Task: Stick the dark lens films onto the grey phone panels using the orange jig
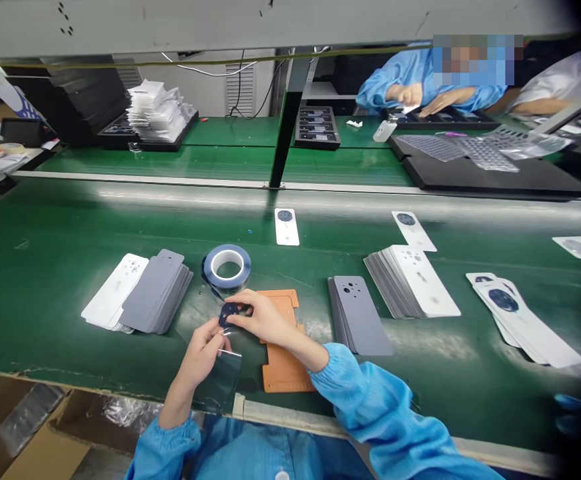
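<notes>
Near the table's front edge, my left hand (203, 353) pinches a clear plastic film (225, 377) that hangs below its fingers. My right hand (257, 317) holds a dark round sticker (227, 315) between its fingertips, touching the top of the film. Just behind the hands stands a roll of blue tape (227, 265), its loose strip reaching toward my right fingers. Beneath my right forearm lies an orange plate (285, 367), partly covered. Grey panels (153, 293) and white panels (115, 290) are stacked at the left.
To the right are stacked grey panels (363, 320), stacked white panels (423, 283) and white panels with dark circles (525, 320). Single white panels (287, 230) lie farther back. A metal post (285, 133) rises behind. Across the table, a person in blue sleeves handles parts over a black tray.
</notes>
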